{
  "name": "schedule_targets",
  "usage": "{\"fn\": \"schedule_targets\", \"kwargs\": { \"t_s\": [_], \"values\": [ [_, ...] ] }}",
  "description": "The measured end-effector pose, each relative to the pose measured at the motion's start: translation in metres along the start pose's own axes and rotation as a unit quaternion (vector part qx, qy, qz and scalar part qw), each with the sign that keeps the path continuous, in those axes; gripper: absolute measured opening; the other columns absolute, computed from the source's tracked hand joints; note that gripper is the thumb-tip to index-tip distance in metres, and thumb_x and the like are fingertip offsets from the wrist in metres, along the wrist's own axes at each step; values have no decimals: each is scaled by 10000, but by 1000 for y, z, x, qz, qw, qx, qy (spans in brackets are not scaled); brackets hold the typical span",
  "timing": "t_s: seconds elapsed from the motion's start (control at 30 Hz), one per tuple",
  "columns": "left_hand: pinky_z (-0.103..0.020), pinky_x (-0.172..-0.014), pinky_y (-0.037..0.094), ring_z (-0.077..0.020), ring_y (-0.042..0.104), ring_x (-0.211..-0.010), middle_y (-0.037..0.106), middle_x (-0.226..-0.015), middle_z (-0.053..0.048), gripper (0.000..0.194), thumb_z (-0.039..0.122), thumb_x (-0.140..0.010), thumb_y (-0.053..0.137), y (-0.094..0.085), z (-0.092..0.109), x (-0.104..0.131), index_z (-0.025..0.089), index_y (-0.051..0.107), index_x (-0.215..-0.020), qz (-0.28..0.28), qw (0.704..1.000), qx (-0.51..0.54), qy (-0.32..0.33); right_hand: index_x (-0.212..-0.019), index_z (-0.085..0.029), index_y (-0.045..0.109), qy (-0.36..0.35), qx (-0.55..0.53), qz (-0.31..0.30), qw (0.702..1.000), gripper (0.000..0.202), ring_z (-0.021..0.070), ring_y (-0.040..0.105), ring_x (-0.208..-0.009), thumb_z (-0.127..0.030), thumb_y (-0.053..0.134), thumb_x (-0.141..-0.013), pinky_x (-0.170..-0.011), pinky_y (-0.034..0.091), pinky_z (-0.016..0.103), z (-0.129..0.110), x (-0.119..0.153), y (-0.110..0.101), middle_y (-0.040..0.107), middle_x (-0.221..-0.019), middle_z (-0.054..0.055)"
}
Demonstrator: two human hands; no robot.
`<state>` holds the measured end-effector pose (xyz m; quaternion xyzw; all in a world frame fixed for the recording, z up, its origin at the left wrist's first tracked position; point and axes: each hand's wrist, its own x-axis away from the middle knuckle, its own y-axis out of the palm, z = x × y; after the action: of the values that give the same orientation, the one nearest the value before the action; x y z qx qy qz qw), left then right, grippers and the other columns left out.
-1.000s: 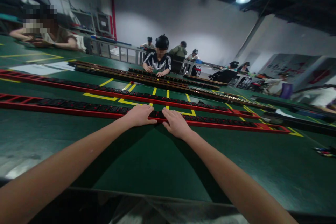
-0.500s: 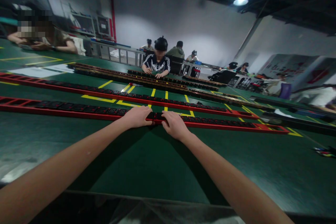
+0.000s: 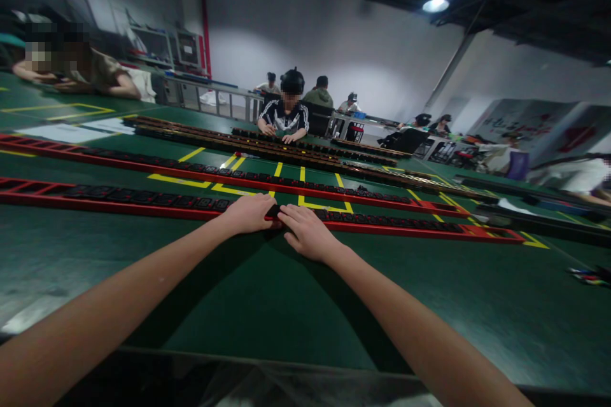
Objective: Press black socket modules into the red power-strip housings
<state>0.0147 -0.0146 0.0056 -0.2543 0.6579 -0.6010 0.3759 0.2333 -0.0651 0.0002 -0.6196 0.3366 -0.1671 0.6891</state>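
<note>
The left hand and the right hand are resting on the near red frame, very close together. Their fingers are hiding what is under them, so I cannot tell if either grip is pinching anything. The near red frame is lying across the green desk, holding a row of black squares. The far red frame is lying behind it, and a person is sitting across from them
</note>
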Motion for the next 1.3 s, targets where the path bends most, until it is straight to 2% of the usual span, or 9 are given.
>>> {"fn": "schedule_targets", "kwargs": {
  "t_s": [0.13, 0.27, 0.57, 0.77, 0.87, 1.0, 1.13, 1.3],
  "values": [
    [-379, -773, 515, -307, 679, -1006, 700, -1101, -131, 428, 604, -912, 543, 0, 0, 0, 200, 616, -1031, -1, 1000, 2, 2, -1556, -92, 409, 25, -15, -7, 1000, 616, 314, 353, -1512, -278, 548, -985, -1246, 283, 524, -2, -1, -1, 407, -1618, 174],
    [-387, -764, 521, -308, 680, -985, 698, -1082, -133, 445, 611, -915, 534, -1, 1, -1, 194, 623, -1041, -3, 1000, 4, 2, -1530, -91, 454, 39, -14, -18, 999, 586, 329, 344, -1515, -272, 552, -982, -1248, 270, 543, -3, -2, -2, 402, -1618, 181],
    [-370, -761, 516, -305, 683, -995, 702, -1084, -134, 447, 617, -917, 538, 0, 1, -2, 189, 618, -1019, -2, 1000, 0, 2, -1500, -119, 496, 43, -26, 5, 999, 550, 323, 377, -1491, -220, 565, -964, -1232, 290, 548, -1, -3, 4, 449, -1586, 186],
    [-387, -796, 518, -315, 676, -1030, 701, -1102, -139, 429, 584, -912, 560, -1, 1, -1, 184, 620, -1053, 0, 1000, 2, 4, -1552, -135, 413, 42, -29, 4, 999, 593, 317, 358, -1504, -260, 541, -987, -1238, 280, 547, -2, -2, 4, 423, -1607, 172],
    [-383, -790, 517, -309, 676, -1020, 702, -1098, -135, 416, 580, -913, 557, -1, 1, -1, 188, 615, -1039, 1, 1000, -1, 6, -1530, -143, 450, 41, -26, -1, 999, 562, 324, 353, -1505, -262, 540, -988, -1238, 275, 551, -3, -1, 3, 421, -1608, 168],
    [-383, -797, 516, -310, 674, -1022, 699, -1098, -135, 418, 575, -908, 564, 1, 0, -1, 183, 613, -1043, 1, 1000, -4, 5, -1559, -127, 398, 45, -35, 0, 998, 612, 317, 359, -1503, -253, 549, -980, -1237, 280, 546, -4, -1, 0, 422, -1606, 176],
    [-374, -776, 515, -304, 679, -999, 696, -1078, -126, 407, 564, -908, 569, 2, 0, -1, 181, 615, -1039, 3, 1000, -2, 7, -1524, -114, 454, 44, -29, -7, 999, 569, 327, 357, -1503, -253, 546, -980, -1236, 281, 544, -3, -2, 0, 429, -1602, 178],
    [-369, -783, 513, -305, 676, -1008, 694, -1081, -128, 439, 593, -904, 570, 0, 0, -1, 187, 623, -1062, 0, 1000, 5, 2, -1540, -115, 429, 41, -35, -3, 999, 595, 317, 371, -1497, -246, 555, -973, -1236, 287, 536, -3, -2, -1, 435, -1598, 176]
  ]
}}
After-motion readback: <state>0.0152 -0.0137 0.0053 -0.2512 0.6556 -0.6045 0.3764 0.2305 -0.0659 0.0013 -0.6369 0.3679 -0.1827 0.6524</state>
